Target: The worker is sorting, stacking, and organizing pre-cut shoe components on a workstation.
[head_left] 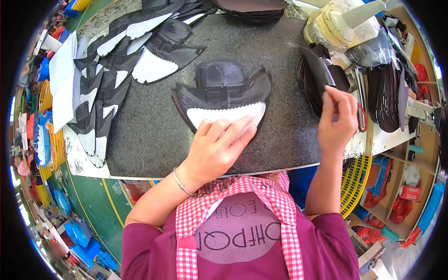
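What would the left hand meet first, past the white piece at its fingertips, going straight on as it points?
Likely the dark piece's right wing, just past the white piece's zigzag edge; whether the left hand would brush or clear it is unclear.

Left of and below the left hand point(217, 147), I see green floor point(93, 196) with yellow lines point(111, 200); right of the right hand point(337, 123), wooden shelving point(394, 189). Bright light point(437, 72) glares far out on either side, at my view's rim.
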`<state>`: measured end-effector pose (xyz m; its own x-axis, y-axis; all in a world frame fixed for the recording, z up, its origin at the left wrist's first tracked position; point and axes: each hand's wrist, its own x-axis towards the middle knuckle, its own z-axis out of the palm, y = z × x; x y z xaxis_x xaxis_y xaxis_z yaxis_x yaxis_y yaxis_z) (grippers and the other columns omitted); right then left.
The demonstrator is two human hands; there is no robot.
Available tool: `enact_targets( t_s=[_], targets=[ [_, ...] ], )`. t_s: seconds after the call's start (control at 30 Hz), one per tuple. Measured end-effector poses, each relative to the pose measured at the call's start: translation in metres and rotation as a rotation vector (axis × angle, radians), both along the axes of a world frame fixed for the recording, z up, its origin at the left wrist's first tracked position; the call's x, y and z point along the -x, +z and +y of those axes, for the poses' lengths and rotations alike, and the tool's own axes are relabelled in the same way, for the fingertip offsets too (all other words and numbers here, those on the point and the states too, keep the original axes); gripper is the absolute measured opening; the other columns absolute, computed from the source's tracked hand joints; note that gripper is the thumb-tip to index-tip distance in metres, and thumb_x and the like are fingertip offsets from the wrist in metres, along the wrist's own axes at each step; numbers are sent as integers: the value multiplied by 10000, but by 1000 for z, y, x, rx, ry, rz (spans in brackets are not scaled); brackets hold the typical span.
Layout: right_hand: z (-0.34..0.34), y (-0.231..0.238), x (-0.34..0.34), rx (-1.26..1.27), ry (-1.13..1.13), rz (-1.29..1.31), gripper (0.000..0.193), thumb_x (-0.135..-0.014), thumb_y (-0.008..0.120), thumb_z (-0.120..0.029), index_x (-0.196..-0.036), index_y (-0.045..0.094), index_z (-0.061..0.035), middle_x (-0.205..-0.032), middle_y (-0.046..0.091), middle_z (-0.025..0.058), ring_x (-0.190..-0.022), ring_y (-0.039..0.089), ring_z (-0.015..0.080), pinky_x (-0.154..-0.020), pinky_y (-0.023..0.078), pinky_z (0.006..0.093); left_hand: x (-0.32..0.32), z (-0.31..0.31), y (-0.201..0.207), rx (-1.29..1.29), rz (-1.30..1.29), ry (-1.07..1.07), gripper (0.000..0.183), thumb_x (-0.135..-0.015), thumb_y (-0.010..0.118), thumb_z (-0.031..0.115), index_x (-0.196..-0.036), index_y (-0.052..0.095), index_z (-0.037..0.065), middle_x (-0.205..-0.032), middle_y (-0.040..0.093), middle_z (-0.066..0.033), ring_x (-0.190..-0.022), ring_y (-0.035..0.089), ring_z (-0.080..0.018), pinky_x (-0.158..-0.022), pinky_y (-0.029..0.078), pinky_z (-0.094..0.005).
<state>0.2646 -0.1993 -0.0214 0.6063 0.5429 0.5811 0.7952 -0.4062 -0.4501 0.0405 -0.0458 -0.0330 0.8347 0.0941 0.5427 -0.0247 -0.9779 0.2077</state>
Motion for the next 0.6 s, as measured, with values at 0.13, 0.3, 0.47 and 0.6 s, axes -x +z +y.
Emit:
enact_targets(
  t_s=[0.13, 0.3, 0.47, 0.6],
  targets=[
    [14, -5, 41, -34, 456, -177, 422, -669, 712, 57, -1080, 722, -34, -859, 595, 74, -769, 570, 259, -670, 482, 360, -7, -4, 4, 492, 80, 1, 288, -774, 801, 100, -1037, 693, 56, -917, 681, -44, -713, 601, -165, -624, 472, -276],
    [19, -19, 78, -36, 590, -68, 503, -600, 720, -3, -1101, 730, -38, -863, 591, 52, -728, 563, 227, -620, 494, 334, -5, 7, 5, 1690, 215, -43, 130, -940, 681, 108, -944, 635, -15, -818, 695, -52, -699, 668, -98, -602, 535, -230],
    [20, -21, 81, -8, 625, -9, 461, -630, 749, -19, -1090, 729, -34, -866, 589, 48, -734, 573, 227, -613, 504, 333, 2, 14, 12, 1803, 401, -1, 147, -974, 620, 112, -981, 648, -32, -884, 722, -93, -795, 714, -132, -618, 564, -238],
    [24, -19, 82, -27, 643, 74, 387, -709, 771, -43, -1092, 712, -25, -869, 612, 64, -721, 596, 233, -605, 506, 335, 4, 15, 10, 1790, 397, -11, 170, -993, 579, 118, -995, 659, -32, -899, 729, -95, -798, 719, -143, -629, 580, -249]
  ],
)
